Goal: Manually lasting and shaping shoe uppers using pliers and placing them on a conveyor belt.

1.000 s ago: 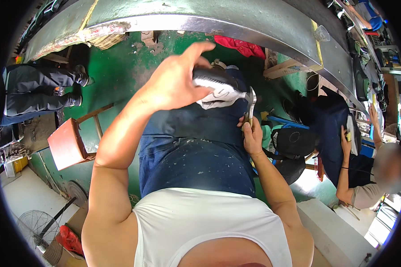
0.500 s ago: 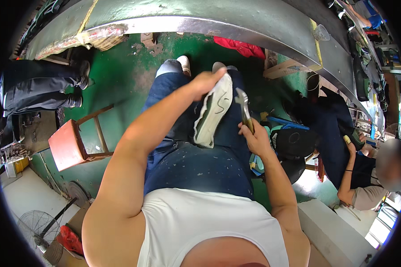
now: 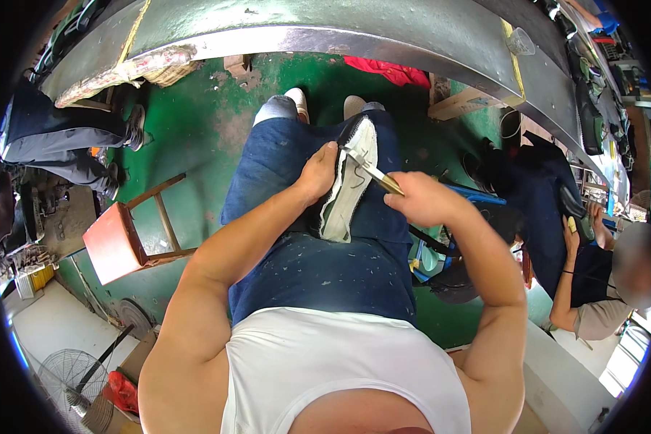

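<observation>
A shoe upper stretched over a last (image 3: 347, 206) lies across my thighs, its pale underside facing up and its toe pointing away from me. Dark material shows along its left edge, and a dark squiggle marks the underside. My left hand (image 3: 318, 172) grips the shoe by its left side near the forefoot. In my right hand (image 3: 421, 197) are lasting pincers (image 3: 375, 171) with a metal head and brownish handles. Their head meets the shoe's left edge, right beside my left fingertips. Whether the jaws have caught the material is too small to tell.
A long metal-edged bench (image 3: 296, 40) runs across the far side. A reddish stool (image 3: 116, 242) stands at left, with another person's legs (image 3: 72, 141) beyond it. At right a seated person (image 3: 586, 282) holds a dark shoe. A fan (image 3: 72, 383) stands at lower left.
My right hand has brought the pincers leftward onto the shoe's edge. The left hand has slid from the toe back along the left side. The shoe stays on my thighs.
</observation>
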Action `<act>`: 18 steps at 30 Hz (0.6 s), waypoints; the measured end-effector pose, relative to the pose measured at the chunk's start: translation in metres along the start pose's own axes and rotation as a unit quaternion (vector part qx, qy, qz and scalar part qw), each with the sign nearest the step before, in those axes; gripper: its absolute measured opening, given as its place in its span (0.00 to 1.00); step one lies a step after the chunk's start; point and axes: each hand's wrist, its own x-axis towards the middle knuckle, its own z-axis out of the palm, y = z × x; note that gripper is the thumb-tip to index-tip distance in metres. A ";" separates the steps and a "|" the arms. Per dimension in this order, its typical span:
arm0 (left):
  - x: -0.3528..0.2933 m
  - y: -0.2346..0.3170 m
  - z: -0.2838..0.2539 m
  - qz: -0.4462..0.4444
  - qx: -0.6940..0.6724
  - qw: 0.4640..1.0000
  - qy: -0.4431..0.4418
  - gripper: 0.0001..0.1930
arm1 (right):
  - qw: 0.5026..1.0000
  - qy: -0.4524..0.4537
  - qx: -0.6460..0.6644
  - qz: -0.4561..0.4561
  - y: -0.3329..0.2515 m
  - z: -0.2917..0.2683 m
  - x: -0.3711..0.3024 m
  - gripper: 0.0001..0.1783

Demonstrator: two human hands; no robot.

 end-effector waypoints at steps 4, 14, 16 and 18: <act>-0.006 -0.012 0.000 0.040 -0.008 0.999 0.006 0.25 | 0.998 -0.049 -0.042 -0.018 -0.001 -0.019 0.016 0.19; -0.025 0.028 -0.020 0.018 -0.157 0.982 -0.108 0.41 | 0.958 0.194 0.208 -0.034 0.029 0.105 0.041 0.15; -0.022 0.042 -0.017 0.001 -0.097 0.988 -0.121 0.41 | 0.952 0.218 0.210 -0.054 0.033 0.114 0.041 0.14; -0.021 0.046 -0.015 -0.006 -0.111 0.987 -0.115 0.39 | 0.943 0.246 0.210 -0.078 0.028 0.101 0.037 0.14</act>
